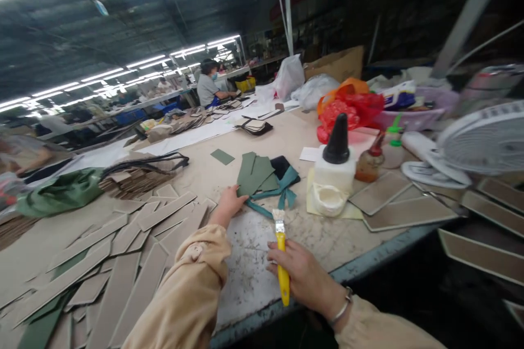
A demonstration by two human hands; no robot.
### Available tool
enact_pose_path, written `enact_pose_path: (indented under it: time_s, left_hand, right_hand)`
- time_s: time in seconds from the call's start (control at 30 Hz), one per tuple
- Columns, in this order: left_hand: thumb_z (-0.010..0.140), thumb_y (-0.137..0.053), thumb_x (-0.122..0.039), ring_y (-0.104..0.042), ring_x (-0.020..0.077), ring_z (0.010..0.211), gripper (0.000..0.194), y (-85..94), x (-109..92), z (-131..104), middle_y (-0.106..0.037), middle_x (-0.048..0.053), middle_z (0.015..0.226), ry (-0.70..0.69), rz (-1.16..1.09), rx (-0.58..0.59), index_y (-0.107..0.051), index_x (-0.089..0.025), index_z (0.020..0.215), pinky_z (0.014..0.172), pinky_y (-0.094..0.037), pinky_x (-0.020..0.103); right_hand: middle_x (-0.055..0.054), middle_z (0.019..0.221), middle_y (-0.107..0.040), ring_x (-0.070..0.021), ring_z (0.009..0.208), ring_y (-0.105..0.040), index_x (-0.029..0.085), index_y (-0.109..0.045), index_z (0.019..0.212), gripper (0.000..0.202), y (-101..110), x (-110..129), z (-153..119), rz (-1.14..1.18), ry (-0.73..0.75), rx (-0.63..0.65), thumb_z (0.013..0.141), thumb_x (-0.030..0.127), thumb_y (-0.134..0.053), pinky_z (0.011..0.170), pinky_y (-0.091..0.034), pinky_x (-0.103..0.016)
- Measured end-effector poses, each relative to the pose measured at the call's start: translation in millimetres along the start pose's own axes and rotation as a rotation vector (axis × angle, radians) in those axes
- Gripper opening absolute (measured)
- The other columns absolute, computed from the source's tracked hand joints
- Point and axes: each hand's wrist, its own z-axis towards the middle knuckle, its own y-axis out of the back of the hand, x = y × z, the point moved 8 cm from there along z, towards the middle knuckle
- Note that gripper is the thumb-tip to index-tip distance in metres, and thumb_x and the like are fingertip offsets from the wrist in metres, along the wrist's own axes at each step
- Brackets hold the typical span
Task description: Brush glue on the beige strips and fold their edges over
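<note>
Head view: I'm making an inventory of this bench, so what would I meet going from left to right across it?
Green cloth bundle, left hand, yellow-handled paintbrush, white bottle with black conical nozzle, amber bottle with red cap, green-nozzled bottle, white fan.

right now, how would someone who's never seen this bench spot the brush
Start at the big worktable and go to its near edge, where the right hand is. That hand holds the brush, pale bristles pointing away from the person, toward the teal strip. Its bright yellow handle sets it apart from the green pieces and teal strip nearby.
</note>
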Motion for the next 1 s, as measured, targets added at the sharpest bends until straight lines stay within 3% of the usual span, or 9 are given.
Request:
enact_pose_path:
  time_s: [0.13,0.2,0.3,0.4,0.5,0.6,0.73,0.83,1.0]
  left_hand:
    - [0.076,-0.061,-0.034,-0.065,0.0246,0.083,0.032,14.7,-2,-4,-0.070,0.010,0.085,0.042,-0.100,-0.077,-0.068,-0.012,0.098,0.074,-0.049,0.032]
    - [0.081,-0.053,-0.036,-0.065,0.0219,0.076,0.031,29.7,-2,-17,-0.070,0.006,0.079,0.051,-0.151,-0.122,-0.069,-0.014,0.095,0.070,-0.050,0.031]
    - [0.085,-0.048,-0.039,-0.066,0.0200,0.086,0.032,63.0,1,-60,-0.071,0.004,0.092,-0.007,-0.222,-0.280,-0.069,-0.019,0.099,0.079,-0.052,0.031]
    - [0.085,-0.054,-0.041,-0.067,0.0202,0.090,0.024,91.4,1,-130,-0.072,0.001,0.097,-0.276,-0.290,-0.483,-0.072,-0.027,0.094,0.087,-0.054,0.036]
    - [0.088,-0.054,-0.032,-0.068,0.0209,0.099,0.021,79.8,12,-192,-0.071,-0.002,0.107,-0.466,-0.265,-0.405,-0.072,-0.035,0.098,0.094,-0.055,0.040]
    - [0.089,-0.047,-0.022,-0.063,0.0217,0.113,0.033,53.8,25,-230,-0.070,-0.004,0.113,-0.599,-0.193,-0.307,-0.069,-0.041,0.104,0.094,-0.057,0.042]
    - [0.087,-0.044,-0.017,-0.055,0.0231,0.123,0.039,30.7,37,-244,-0.063,-0.003,0.127,-0.601,-0.107,-0.282,-0.069,-0.040,0.105,0.093,-0.057,0.042]
    - [0.083,-0.042,-0.015,-0.052,0.0245,0.126,0.041,23.3,37,-244,-0.056,-0.001,0.136,-0.550,-0.082,-0.262,-0.070,-0.036,0.106,0.097,-0.055,0.044]
    - [0.079,-0.048,-0.018,-0.049,0.0272,0.129,0.045,20.9,32,-252,-0.051,0.002,0.141,-0.559,-0.032,-0.179,-0.065,-0.032,0.118,0.100,-0.052,0.046]
  right_hand:
    - [-0.005,0.081,-0.069,-0.0160,0.073,-0.061,0.019,-0.060,0.098,0.014,25,-5,0,0.013,0.000,-0.101,0.093,0.031,-0.055,0.068,-0.051,-0.027]
    - [-0.004,0.081,-0.069,-0.0152,0.072,-0.062,0.019,-0.061,0.105,0.019,46,-10,-3,0.052,0.006,-0.194,0.094,0.033,-0.052,0.068,-0.051,-0.026]
    - [-0.007,0.096,-0.071,-0.0169,0.087,-0.067,0.020,-0.062,0.114,0.026,82,-23,-12,0.120,-0.030,-0.353,0.095,0.034,-0.049,0.078,-0.053,-0.029]
    - [-0.007,0.095,-0.071,-0.0182,0.085,-0.067,0.021,-0.067,0.104,0.027,117,-44,-28,0.117,-0.165,-0.511,0.095,0.038,-0.048,0.077,-0.053,-0.031]
    - [-0.003,0.073,-0.065,-0.0137,0.059,-0.058,0.019,-0.067,0.093,0.032,145,-69,-49,0.125,-0.343,-0.682,0.095,0.044,-0.047,0.057,-0.049,-0.027]
    - [0.002,0.057,-0.054,-0.0119,0.049,-0.051,0.016,-0.065,0.087,0.035,163,-84,-58,0.050,-0.440,-0.762,0.093,0.046,-0.048,0.050,-0.043,-0.024]
    - [-0.004,0.067,-0.064,-0.0157,0.061,-0.061,0.016,-0.065,0.084,0.037,173,-81,-43,-0.280,-0.386,-0.665,0.093,0.047,-0.048,0.059,-0.046,-0.026]
    - [-0.006,0.074,-0.069,-0.0174,0.068,-0.064,0.016,-0.068,0.086,0.040,171,-79,-29,-0.489,-0.351,-0.569,0.094,0.048,-0.045,0.061,-0.044,-0.026]
    - [-0.006,0.078,-0.071,-0.0171,0.067,-0.063,0.016,-0.069,0.088,0.048,159,-96,-16,-0.624,-0.401,-0.455,0.096,0.052,-0.038,0.060,-0.037,-0.026]
